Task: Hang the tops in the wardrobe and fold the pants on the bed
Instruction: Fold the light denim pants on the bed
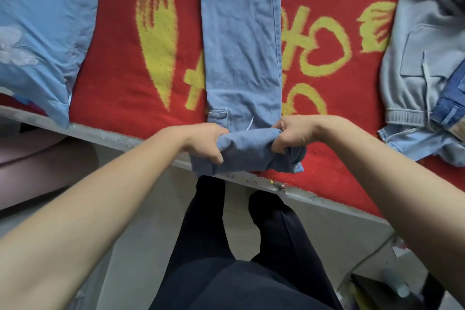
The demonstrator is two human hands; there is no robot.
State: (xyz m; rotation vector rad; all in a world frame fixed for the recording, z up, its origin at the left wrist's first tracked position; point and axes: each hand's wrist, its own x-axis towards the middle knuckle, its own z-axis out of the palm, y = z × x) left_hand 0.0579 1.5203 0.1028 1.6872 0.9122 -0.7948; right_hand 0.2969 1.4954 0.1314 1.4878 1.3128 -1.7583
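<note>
The jeans [241,45] lie on the red blanket [113,70], folded lengthwise into one narrow strip that runs toward 12 o'clock, hems at the far end. Their near end is bunched into a thick fold at the bed edge [120,137]. Both hands grip that fold: the left hand [208,142] at its 9 o'clock side, the right hand [292,136] at its 3 o'clock side, fingers curled tight round the denim, thumbs underneath. A blue pillow [37,20] sits at 10 o'clock, and a pile [422,70] of grey and denim clothes lies at 3 o'clock, well apart from the jeans.
</note>
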